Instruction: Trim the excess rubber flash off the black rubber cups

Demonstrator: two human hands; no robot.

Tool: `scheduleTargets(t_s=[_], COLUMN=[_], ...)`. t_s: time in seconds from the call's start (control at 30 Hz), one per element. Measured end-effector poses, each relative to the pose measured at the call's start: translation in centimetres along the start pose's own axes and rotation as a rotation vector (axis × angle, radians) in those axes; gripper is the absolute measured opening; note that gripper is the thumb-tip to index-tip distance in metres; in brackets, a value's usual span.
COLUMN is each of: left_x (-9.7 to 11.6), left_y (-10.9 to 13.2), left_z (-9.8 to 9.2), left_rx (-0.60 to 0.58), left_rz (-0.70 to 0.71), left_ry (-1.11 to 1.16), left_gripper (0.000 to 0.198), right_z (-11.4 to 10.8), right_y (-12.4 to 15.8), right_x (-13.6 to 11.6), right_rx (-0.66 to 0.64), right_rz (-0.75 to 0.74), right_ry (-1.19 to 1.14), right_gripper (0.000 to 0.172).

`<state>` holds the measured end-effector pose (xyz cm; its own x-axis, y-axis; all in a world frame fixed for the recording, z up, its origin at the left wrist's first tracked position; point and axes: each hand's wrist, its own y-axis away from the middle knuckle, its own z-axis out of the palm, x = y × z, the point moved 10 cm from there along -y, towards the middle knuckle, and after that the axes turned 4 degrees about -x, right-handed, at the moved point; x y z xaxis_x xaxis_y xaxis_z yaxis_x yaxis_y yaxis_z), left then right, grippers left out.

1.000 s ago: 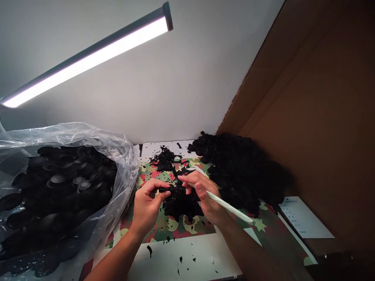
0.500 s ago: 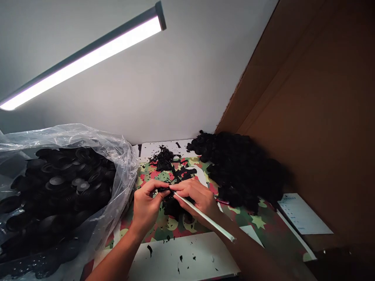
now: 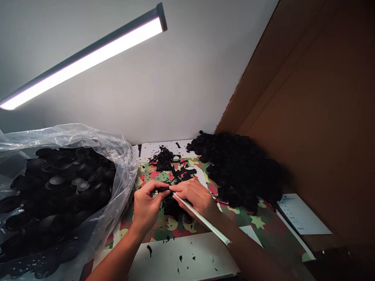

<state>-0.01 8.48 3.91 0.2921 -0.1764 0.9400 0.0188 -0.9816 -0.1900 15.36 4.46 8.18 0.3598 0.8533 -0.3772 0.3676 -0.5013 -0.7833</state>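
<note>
Over the middle of the table, my left hand [image 3: 147,203] pinches a small black piece [image 3: 163,190] between thumb and fingers; most of the piece is hidden. Close against it, my right hand [image 3: 197,196] is closed around a slim white stick-like tool [image 3: 206,223]. The tool's tip is at the black piece, too covered by fingers to make out, and its long end points down to the right. Beneath both hands lie dark scraps [image 3: 174,208] on a camouflage-patterned sheet [image 3: 155,233].
At left, a clear plastic bag [image 3: 126,164] holds many black round ribbed parts [image 3: 58,195]. A black heap [image 3: 246,171] stands at right by a cardboard wall [image 3: 310,117]. Behind my hands are black shavings [image 3: 163,159]. A printed paper [image 3: 304,214] lies right; a lamp [image 3: 88,60] hangs above.
The long end of the white tool has swung slightly down and to the left as my right hand turned a little. My left hand has stayed nearly still.
</note>
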Motion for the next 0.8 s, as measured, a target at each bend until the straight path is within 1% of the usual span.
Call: scheduleTargets(t_s=[0.13,0.27,0.4,0.47,0.53,0.6,0.63,0.67,0.7,0.73,0.77,0.8], left_x=[-0.2,-0.5,-0.6,0.1,2.1,5.5,7.3,8.9,10.0,10.7,10.7,10.4], left_y=[0.1,0.1,0.1,0.2,0.3,0.5,0.7,0.8,0.7,0.4,0.0,-0.6], left_z=[0.1,0.0,-0.2,-0.1,-0.5,-1.8,-3.0,-4.5,-6.2,-8.3,-10.4,-12.4], left_rx=[0.005,0.016,0.027,0.007,-0.006,0.039,0.098,0.188,0.290,0.409,0.523,0.599], left_rz=[-0.026,-0.031,-0.020,0.018,0.129,0.309,0.404,0.479,0.518,0.518,0.493,0.460], left_ry=[-0.001,0.015,0.036,0.020,-0.036,-0.164,-0.265,-0.387,-0.525,-0.649,-0.750,-0.834], left_gripper=[0.006,0.008,0.009,0.010,0.013,0.016,0.017,0.017,0.017,0.018,0.019,0.020], right_z=[0.6,1.0,-0.3,-1.0,-1.1,-1.0,-0.8,-0.6,-0.3,-0.2,-0.2,-0.3], right_y=[0.5,0.7,0.4,0.3,0.4,0.7,0.9,1.1,1.3,1.5,1.7,1.8], right_x=[0.1,0.3,0.9,1.7,2.9,4.1,4.9,5.7,6.6,7.7,8.8,9.9], right_rx=[0.051,0.054,0.109,0.124,0.119,0.106,0.087,0.055,0.011,-0.040,-0.092,-0.146], right_rz=[0.004,0.053,0.112,0.181,0.268,0.349,0.392,0.437,0.488,0.545,0.606,0.667], right_ry=[0.036,0.079,0.091,0.060,0.007,-0.023,-0.017,0.001,0.032,0.073,0.124,0.183], right_gripper=[0.015,0.017,0.017,0.015,0.013,0.014,0.016,0.017,0.017,0.018,0.019,0.022])
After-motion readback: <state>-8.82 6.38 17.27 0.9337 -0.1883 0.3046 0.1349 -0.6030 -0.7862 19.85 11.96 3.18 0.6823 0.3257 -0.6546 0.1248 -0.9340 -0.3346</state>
